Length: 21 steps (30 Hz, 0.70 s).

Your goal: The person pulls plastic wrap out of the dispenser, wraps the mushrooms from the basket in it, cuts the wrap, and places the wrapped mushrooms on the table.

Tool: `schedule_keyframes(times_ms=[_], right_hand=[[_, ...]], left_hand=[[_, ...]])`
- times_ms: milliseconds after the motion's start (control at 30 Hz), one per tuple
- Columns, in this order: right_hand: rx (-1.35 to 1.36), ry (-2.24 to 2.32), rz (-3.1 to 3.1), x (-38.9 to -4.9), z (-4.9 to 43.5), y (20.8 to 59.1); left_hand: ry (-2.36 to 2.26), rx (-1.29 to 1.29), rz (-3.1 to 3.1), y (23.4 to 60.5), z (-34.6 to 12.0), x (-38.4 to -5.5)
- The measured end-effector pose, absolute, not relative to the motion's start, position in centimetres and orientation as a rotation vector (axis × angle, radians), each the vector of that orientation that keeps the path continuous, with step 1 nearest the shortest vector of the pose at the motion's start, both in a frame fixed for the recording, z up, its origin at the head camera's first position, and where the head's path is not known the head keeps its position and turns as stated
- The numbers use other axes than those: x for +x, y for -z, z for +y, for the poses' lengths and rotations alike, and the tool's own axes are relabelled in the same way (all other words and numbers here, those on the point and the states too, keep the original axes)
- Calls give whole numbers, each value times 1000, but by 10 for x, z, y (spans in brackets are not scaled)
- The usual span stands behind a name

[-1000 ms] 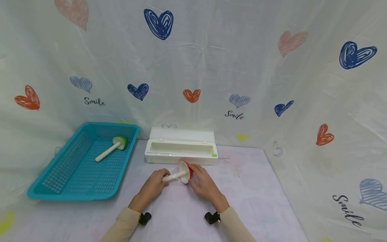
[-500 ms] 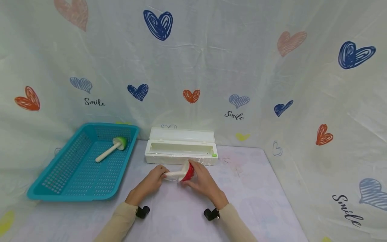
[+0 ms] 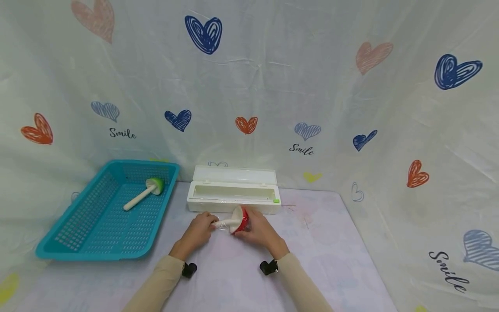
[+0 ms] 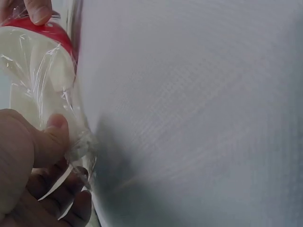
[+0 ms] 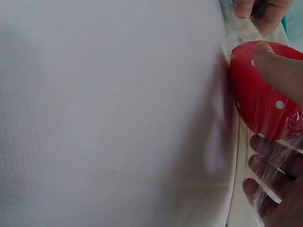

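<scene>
Both hands hold a toy mushroom (image 3: pixel 235 222) over the table, in front of a white box. It has a red cap (image 5: pixel 255 90) with white dots and a pale stem (image 3: pixel 225 223) pointing left. Clear plastic film (image 4: pixel 40 71) covers it in creases and bunches up at the stem's end. My left hand (image 3: pixel 197 229) pinches that end between thumb and fingers. On the other side, my right hand (image 3: pixel 259 229) grips the cap, its thumb lying on the red surface in the right wrist view. Loose film trails over the right fingers there.
The white film dispenser box (image 3: pixel 234 204) stands behind the hands with its lid (image 3: pixel 234 175) raised. At the left is a blue perforated basket (image 3: pixel 95 253), with a green-capped toy mushroom (image 3: pixel 144 194) lying in it. A printed curtain (image 3: pixel 265 86) hangs behind the table.
The mushroom has turned in the hands, showing more of the red cap. My right hand has closed further round the cap, and the left has shifted slightly away from me along the stem's end.
</scene>
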State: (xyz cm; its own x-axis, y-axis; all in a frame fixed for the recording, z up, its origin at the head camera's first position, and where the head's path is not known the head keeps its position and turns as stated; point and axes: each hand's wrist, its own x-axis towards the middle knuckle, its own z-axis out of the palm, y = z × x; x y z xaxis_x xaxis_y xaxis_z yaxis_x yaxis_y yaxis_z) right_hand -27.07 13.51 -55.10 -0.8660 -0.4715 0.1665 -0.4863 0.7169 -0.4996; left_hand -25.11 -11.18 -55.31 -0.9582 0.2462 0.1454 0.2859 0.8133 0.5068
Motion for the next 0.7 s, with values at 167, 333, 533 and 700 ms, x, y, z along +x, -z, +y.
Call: schedule_keyframes(times_ms=[167, 333, 533, 700], right_hand=[[804, -819, -2840, -264, 138, 551], [842, -828, -2784, -258, 151, 543], [727, -785, -2589, -264, 177, 531], [589, -820, -2438, -273, 193, 533]], left_hand=[[780, -434, -2901, 552, -110, -247], [757, -477, -2903, 546, -107, -244], [743, -480, -2887, 540, -104, -246], [706, -503, -2887, 533, -97, -244]])
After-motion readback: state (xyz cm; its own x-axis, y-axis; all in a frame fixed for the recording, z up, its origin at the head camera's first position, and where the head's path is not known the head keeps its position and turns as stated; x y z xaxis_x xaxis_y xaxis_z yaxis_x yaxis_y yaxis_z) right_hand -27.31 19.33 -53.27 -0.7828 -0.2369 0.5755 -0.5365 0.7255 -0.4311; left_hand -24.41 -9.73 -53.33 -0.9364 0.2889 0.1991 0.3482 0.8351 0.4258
